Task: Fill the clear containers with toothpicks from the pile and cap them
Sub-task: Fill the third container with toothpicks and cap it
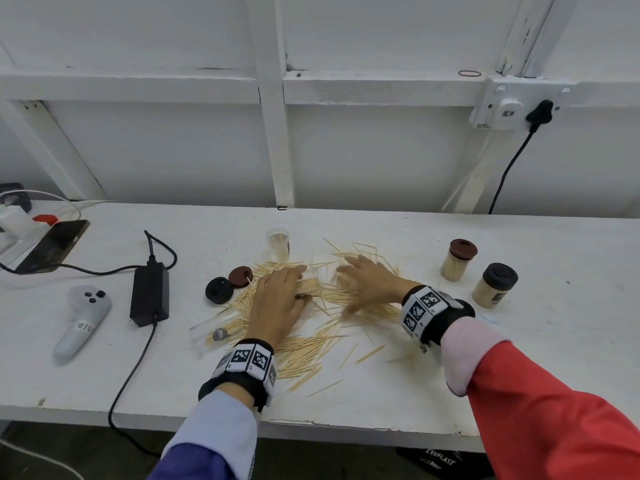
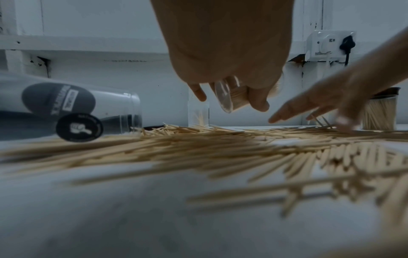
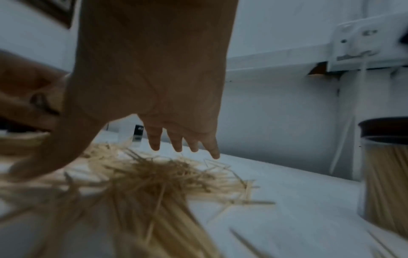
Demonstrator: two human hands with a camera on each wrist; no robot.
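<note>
A loose toothpick pile [image 1: 311, 327] spreads over the white table's middle. My left hand [image 1: 282, 292] lies low over it and grips a small clear container [image 2: 229, 97], tipped on its side and part filled with toothpicks. My right hand [image 1: 367, 278] hovers over the right of the pile, fingers spread and straight, holding nothing. An upright clear container [image 1: 278, 242] with a few toothpicks stands behind the pile. Another clear container [image 1: 216, 332] lies on its side at the left. A black cap [image 1: 219, 289] and a brown cap [image 1: 240, 276] lie beside the pile.
Two filled, capped containers, one brown-lidded [image 1: 458, 259] and one black-lidded [image 1: 495, 285], stand at the right. A white controller [image 1: 85, 317], a black power adapter [image 1: 149, 294] with its cable and a phone [image 1: 52, 245] occupy the left. The table edge [image 1: 346, 427] runs close in front.
</note>
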